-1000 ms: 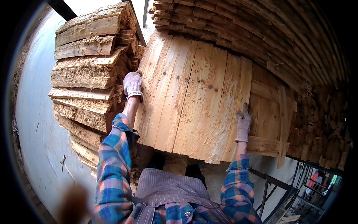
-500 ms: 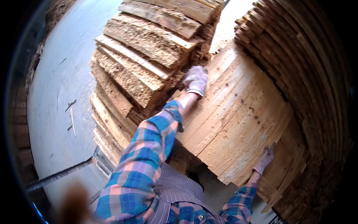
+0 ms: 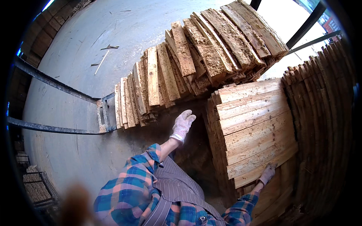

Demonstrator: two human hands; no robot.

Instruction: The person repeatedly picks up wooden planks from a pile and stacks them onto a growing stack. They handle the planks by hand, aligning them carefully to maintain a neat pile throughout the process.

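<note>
My left hand [image 3: 183, 124], in a pale dusty glove, hangs over the dark gap between two wood stacks. Its fingers are loosely apart and nothing is in them. On the right, my right hand [image 3: 267, 174], also gloved, touches the near edge of a layer of planks [image 3: 260, 130] laid side by side on top of a stack. Those fingers look stretched out against the nearest plank; their undersides are hidden. Beyond my left hand runs a curved row of rough-sawn boards [image 3: 181, 64], crusted with sawdust, their ends toward me.
A tall stack of boards [image 3: 318, 113] stands against the plank layer's right side. Dark metal bars [image 3: 56, 83] form a frame at the left. Wood scraps [image 3: 102, 62] lie on the grey floor [image 3: 71, 98]. More stacked wood [image 3: 45, 35] is at the upper left.
My left hand has come off the far left edge of the plank layer and drawn back toward me over the gap. My right hand stays at the near edge. The view has turned leftward.
</note>
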